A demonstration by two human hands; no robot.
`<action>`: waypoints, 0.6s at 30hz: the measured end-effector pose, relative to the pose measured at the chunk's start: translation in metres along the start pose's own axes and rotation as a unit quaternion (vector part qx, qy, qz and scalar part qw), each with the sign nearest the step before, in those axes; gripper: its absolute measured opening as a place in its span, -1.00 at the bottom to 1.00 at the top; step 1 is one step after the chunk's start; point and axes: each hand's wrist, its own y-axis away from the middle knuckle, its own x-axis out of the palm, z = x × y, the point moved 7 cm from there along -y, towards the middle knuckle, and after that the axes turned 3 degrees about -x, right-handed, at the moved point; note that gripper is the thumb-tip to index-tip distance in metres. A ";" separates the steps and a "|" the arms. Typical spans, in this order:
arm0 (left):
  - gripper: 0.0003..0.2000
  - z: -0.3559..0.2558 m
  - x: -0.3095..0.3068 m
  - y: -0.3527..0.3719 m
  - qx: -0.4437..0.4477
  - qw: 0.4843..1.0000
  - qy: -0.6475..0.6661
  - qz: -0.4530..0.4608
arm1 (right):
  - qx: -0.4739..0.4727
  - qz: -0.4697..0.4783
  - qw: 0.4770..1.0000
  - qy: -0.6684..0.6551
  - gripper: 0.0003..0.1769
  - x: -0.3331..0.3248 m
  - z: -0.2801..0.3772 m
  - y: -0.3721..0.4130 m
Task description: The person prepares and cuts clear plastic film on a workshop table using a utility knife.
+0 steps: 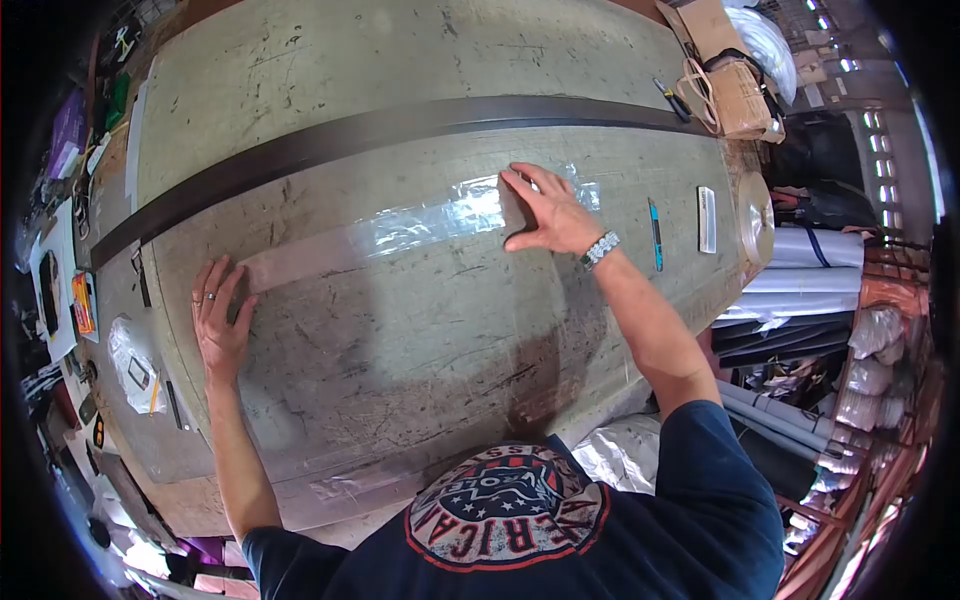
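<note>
A long strip of clear plastic film [400, 226] lies flat across the worktable [420, 330], shiny toward its right part. At its left end my left hand [218, 312] rests with fingers stretched out, the fingertips by the strip's edge. My right hand [552, 215] is over the strip's right part, thumb and fingers spread apart, with nothing seen between them. The palm hides some of the film beneath. Right of that hand lies a blue utility knife [655, 235].
A dark metal bar [400, 122] crosses the table behind the strip. A white-edged rectangular block [707, 220], pliers [673, 100] and a cardboard box [740, 100] are at the right. A clear plastic bag [133, 365] sits at the left. Rolls of material [800, 262] stand beyond the right edge.
</note>
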 end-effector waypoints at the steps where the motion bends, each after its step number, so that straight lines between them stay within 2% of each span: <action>1: -0.56 -0.002 -0.002 0.000 0.000 1.000 0.001 -0.003 | 0.001 0.018 1.000 -0.006 0.17 -0.001 -0.012 0.002; 2: -0.55 -0.001 -0.001 0.002 -0.003 1.000 0.003 0.002 | 0.008 0.026 0.999 0.029 0.11 0.000 -0.022 0.003; 5: -0.53 0.003 -0.001 0.002 -0.011 1.000 -0.003 0.016 | -0.011 -0.037 0.999 0.006 0.07 -0.020 -0.017 0.009; 9: -0.51 -0.001 -0.001 -0.003 -0.010 1.000 -0.012 0.010 | 0.004 0.013 1.000 0.012 -0.02 -0.013 -0.038 0.009; 10: -0.51 -0.003 -0.002 -0.004 -0.005 1.000 -0.012 0.008 | -0.007 -0.036 0.999 -0.013 -0.10 -0.027 -0.026 0.009; 13: -0.51 -0.024 -0.013 -0.010 -0.007 0.999 -0.034 -0.011 | -0.054 -0.022 0.998 0.016 -0.11 -0.020 -0.025 0.009; 16: -0.52 -0.009 0.000 -0.002 -0.008 0.999 -0.033 0.014 | 0.000 -0.001 1.000 0.003 -0.13 -0.024 -0.029 0.004; 18: -0.53 -0.005 -0.001 0.000 -0.010 1.000 -0.020 -0.003 | -0.030 0.018 0.999 0.007 -0.17 -0.018 -0.028 0.002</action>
